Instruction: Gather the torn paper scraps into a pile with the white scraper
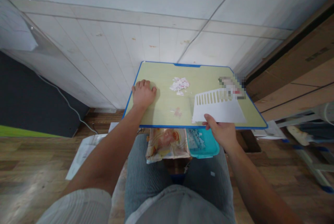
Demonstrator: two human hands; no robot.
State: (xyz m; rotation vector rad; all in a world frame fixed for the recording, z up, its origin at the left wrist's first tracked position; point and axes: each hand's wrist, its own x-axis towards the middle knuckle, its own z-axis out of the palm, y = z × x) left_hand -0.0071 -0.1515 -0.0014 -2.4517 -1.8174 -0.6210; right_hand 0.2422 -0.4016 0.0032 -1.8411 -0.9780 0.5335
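Observation:
My left hand (144, 94) lies palm down on the left side of a pale yellow-green tabletop (161, 105) with a blue rim, its fingers apart and holding nothing. In my right hand (223, 134), at the front edge, is a white sheet (217, 110) with a row of long slots along its far side. My thumb lies on top of the sheet and the other fingers are mostly hidden. Small white paper scraps (180, 84) form a pile near the middle of the tabletop. A faint pinkish mark (177, 112) shows closer to me.
Below the front edge, a patterned tray or packet (168, 144) and a turquoise container (205, 145) with pale scraps sit between my legs. A blurred-out item (233, 86) lies at the far right. The wall (156, 43) stands behind; cardboard boxes (294, 70) stand right.

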